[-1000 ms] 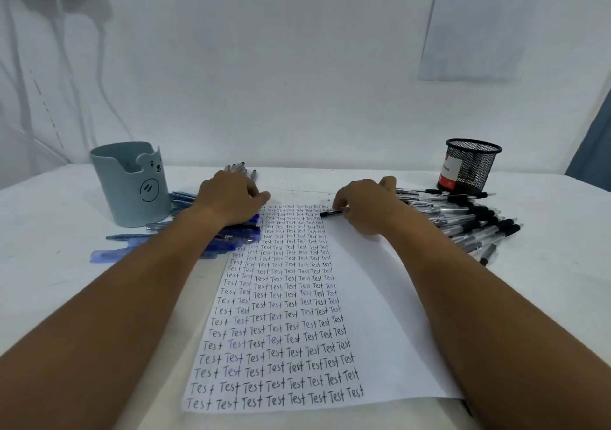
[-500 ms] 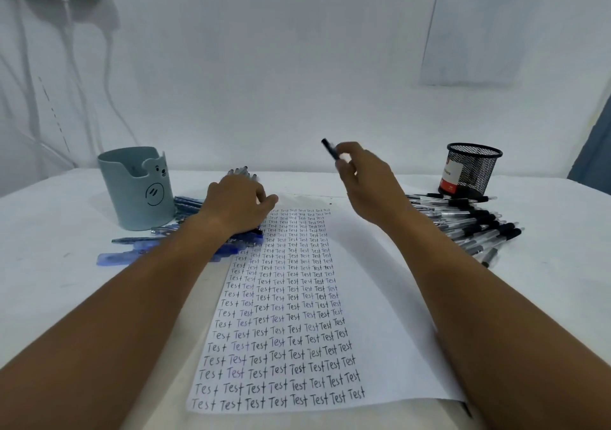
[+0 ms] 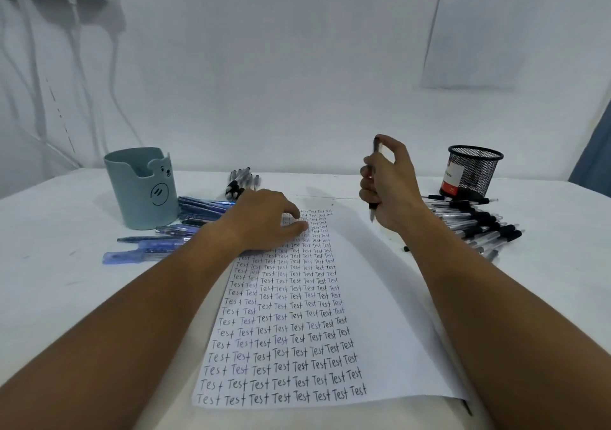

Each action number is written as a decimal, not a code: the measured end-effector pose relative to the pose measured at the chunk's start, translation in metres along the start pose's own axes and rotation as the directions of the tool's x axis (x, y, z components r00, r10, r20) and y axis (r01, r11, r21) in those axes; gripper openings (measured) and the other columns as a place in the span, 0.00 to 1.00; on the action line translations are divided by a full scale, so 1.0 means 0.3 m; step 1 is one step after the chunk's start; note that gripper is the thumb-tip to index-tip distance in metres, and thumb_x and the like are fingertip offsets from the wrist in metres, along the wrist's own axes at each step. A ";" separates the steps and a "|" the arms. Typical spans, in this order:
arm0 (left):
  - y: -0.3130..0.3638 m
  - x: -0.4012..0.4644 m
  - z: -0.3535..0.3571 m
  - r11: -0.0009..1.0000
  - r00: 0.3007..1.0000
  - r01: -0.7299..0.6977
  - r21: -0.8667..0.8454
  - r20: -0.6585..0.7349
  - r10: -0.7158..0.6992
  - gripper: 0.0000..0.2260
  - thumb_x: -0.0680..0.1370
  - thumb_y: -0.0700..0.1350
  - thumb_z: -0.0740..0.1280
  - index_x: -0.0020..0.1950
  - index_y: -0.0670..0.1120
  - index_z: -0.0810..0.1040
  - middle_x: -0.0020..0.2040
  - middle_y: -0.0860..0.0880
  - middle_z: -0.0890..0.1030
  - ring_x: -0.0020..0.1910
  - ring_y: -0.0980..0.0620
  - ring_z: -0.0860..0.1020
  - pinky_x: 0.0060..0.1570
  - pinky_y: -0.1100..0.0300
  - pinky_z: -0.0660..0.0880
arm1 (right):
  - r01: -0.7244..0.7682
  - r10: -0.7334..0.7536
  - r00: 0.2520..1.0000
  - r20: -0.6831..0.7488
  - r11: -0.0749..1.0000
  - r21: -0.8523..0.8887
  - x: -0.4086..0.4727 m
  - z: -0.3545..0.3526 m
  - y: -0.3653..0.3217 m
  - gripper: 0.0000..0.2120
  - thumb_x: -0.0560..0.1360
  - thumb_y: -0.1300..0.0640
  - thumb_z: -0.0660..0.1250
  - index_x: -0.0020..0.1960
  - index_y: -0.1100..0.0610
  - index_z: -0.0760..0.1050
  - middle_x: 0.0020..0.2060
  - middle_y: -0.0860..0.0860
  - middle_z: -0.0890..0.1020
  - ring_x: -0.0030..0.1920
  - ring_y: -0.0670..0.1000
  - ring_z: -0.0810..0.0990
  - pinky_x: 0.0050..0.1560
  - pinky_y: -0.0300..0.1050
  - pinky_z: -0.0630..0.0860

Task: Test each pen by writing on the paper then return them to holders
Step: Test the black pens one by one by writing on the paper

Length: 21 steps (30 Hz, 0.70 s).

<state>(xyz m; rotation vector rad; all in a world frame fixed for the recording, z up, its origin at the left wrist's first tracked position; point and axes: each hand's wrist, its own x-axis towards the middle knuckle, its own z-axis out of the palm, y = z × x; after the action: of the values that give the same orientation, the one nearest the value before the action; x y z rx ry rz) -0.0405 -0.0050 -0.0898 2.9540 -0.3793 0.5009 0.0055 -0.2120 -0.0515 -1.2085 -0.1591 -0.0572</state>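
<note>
A white paper (image 3: pixel 373 297) covered in columns of the word "Test" lies in front of me. My right hand (image 3: pixel 388 188) is raised above the paper's top right part, closed around a black pen (image 3: pixel 376 151) held nearly upright, tip down. My left hand (image 3: pixel 269 219) rests flat on the paper's top left corner, fingers spread, holding nothing. A grey-blue bear cup (image 3: pixel 142 186) stands at the left, a black mesh holder (image 3: pixel 471 171) at the right.
Blue pens (image 3: pixel 172 231) lie scattered beside the bear cup. A pile of black pens (image 3: pixel 476 228) lies in front of the mesh holder, and a few more black pens (image 3: pixel 239 181) lie behind my left hand. A wall stands close behind the table.
My right hand lifted the pen off the paper, then turned it upright and moved right. My left hand slid a little further onto the paper.
</note>
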 end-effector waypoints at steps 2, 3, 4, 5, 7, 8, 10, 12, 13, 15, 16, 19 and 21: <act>0.006 -0.005 -0.004 1.000 1.000 -0.009 0.012 0.026 0.009 0.21 0.78 0.63 0.60 0.62 0.53 0.79 0.64 0.53 0.78 0.64 0.53 0.74 0.68 0.47 0.64 | -0.004 0.002 1.000 0.024 0.998 0.065 0.009 -0.006 0.012 0.16 0.80 0.65 0.60 0.64 0.51 0.65 0.38 0.57 0.79 0.30 0.51 0.71 0.30 0.42 0.72; 0.008 -0.005 -0.005 1.000 0.999 -0.018 0.024 0.039 0.017 0.20 0.78 0.63 0.60 0.62 0.54 0.79 0.63 0.53 0.78 0.64 0.53 0.74 0.68 0.48 0.63 | 0.009 -0.009 1.000 0.027 1.000 0.021 0.013 -0.009 0.023 0.13 0.81 0.63 0.60 0.64 0.55 0.65 0.39 0.56 0.82 0.34 0.53 0.74 0.36 0.44 0.76; 0.011 -0.007 -0.007 0.999 0.998 -0.026 0.039 0.050 0.024 0.19 0.78 0.63 0.60 0.61 0.54 0.79 0.62 0.54 0.79 0.63 0.53 0.74 0.67 0.49 0.63 | 0.030 -0.028 0.999 0.022 0.997 -0.074 0.020 -0.015 0.035 0.09 0.82 0.60 0.60 0.61 0.58 0.67 0.39 0.54 0.84 0.37 0.53 0.75 0.40 0.44 0.76; 0.014 -0.006 -0.008 0.998 0.998 -0.030 0.053 0.059 0.027 0.19 0.78 0.63 0.59 0.61 0.55 0.79 0.61 0.54 0.80 0.61 0.53 0.75 0.67 0.50 0.62 | 0.048 -0.046 0.999 0.016 0.982 -0.184 0.022 -0.020 0.044 0.06 0.82 0.57 0.60 0.56 0.58 0.70 0.38 0.52 0.85 0.37 0.53 0.74 0.39 0.43 0.74; 0.018 -0.006 -0.010 0.997 0.997 -0.033 0.074 0.066 0.028 0.19 0.78 0.63 0.59 0.61 0.55 0.79 0.60 0.53 0.80 0.61 0.53 0.75 0.66 0.51 0.61 | 0.073 -0.071 0.997 0.016 0.951 -0.299 0.026 -0.024 0.057 0.10 0.83 0.52 0.58 0.49 0.57 0.69 0.35 0.52 0.84 0.31 0.51 0.70 0.31 0.40 0.68; 0.020 -0.006 -0.011 0.996 0.997 -0.031 0.080 0.069 0.026 0.20 0.78 0.63 0.58 0.61 0.55 0.79 0.60 0.53 0.80 0.61 0.53 0.75 0.66 0.51 0.60 | 0.071 -0.070 0.997 0.014 0.951 -0.300 0.028 -0.022 0.062 0.11 0.84 0.50 0.56 0.48 0.57 0.66 0.34 0.53 0.84 0.28 0.51 0.70 0.28 0.40 0.67; 0.022 -0.006 -0.013 0.996 0.997 -0.031 0.086 0.078 0.024 0.20 0.79 0.63 0.58 0.62 0.54 0.79 0.60 0.53 0.79 0.62 0.52 0.74 0.65 0.51 0.59 | 0.051 -0.048 0.999 0.017 0.958 -0.283 0.029 -0.016 0.069 0.10 0.84 0.50 0.54 0.47 0.55 0.61 0.35 0.57 0.83 0.26 0.52 0.73 0.27 0.42 0.72; 0.025 -0.007 -0.016 0.995 0.996 -0.039 0.089 0.088 0.031 0.19 0.79 0.62 0.58 0.61 0.53 0.79 0.59 0.52 0.80 0.61 0.51 0.75 0.63 0.52 0.60 | 0.047 -0.037 0.998 0.044 0.964 -0.263 0.030 -0.012 0.078 0.07 0.83 0.56 0.58 0.51 0.55 0.59 0.38 0.60 0.81 0.29 0.53 0.75 0.31 0.45 0.78; 0.027 -0.006 -0.017 0.995 0.995 -0.048 0.087 0.088 0.040 0.19 0.79 0.61 0.58 0.61 0.52 0.80 0.58 0.52 0.81 0.60 0.51 0.75 0.62 0.53 0.62 | 0.050 -0.032 0.997 0.069 0.962 -0.268 0.030 -0.013 0.082 0.10 0.81 0.62 0.61 0.54 0.55 0.59 0.39 0.60 0.79 0.30 0.53 0.75 0.34 0.45 0.80; 0.027 -0.006 -0.015 0.996 0.994 -0.063 0.068 0.089 0.057 0.19 0.79 0.61 0.59 0.60 0.51 0.80 0.57 0.51 0.81 0.60 0.51 0.76 0.62 0.53 0.65 | 0.056 -0.022 0.994 0.109 0.948 -0.313 0.034 -0.022 0.102 0.19 0.77 0.70 0.65 0.58 0.55 0.59 0.39 0.59 0.76 0.32 0.53 0.75 0.39 0.47 0.80; 0.027 -0.006 -0.014 0.996 0.994 -0.065 0.059 0.090 0.059 0.19 0.79 0.60 0.59 0.61 0.51 0.80 0.58 0.51 0.81 0.60 0.51 0.76 0.63 0.52 0.66 | 0.057 -0.016 0.993 0.120 0.935 -0.349 0.033 -0.023 0.110 0.19 0.76 0.71 0.65 0.58 0.56 0.60 0.38 0.58 0.76 0.32 0.53 0.75 0.39 0.47 0.79; 0.026 -0.008 -0.011 0.997 0.994 -0.060 0.042 0.098 0.055 0.18 0.79 0.60 0.59 0.62 0.51 0.79 0.59 0.51 0.80 0.60 0.50 0.75 0.65 0.50 0.66 | 0.037 0.016 0.992 0.125 0.911 -0.411 0.037 -0.020 0.136 0.12 0.77 0.69 0.65 0.52 0.58 0.64 0.37 0.58 0.75 0.32 0.54 0.76 0.33 0.46 0.75; 0.025 -0.009 -0.011 0.997 0.994 -0.062 0.035 0.094 0.058 0.18 0.80 0.60 0.60 0.62 0.51 0.79 0.59 0.51 0.80 0.61 0.50 0.75 0.65 0.50 0.66 | 0.010 0.048 0.990 0.132 0.914 -0.405 0.045 -0.015 0.145 0.11 0.77 0.70 0.65 0.49 0.58 0.65 0.38 0.59 0.75 0.33 0.55 0.76 0.34 0.47 0.77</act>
<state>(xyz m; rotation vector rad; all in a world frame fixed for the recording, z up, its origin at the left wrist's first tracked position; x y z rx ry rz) -0.0460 -0.0112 -0.0872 3.0179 -0.4747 0.3814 0.0249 -0.2001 -0.0913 -1.6308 -0.2677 0.0134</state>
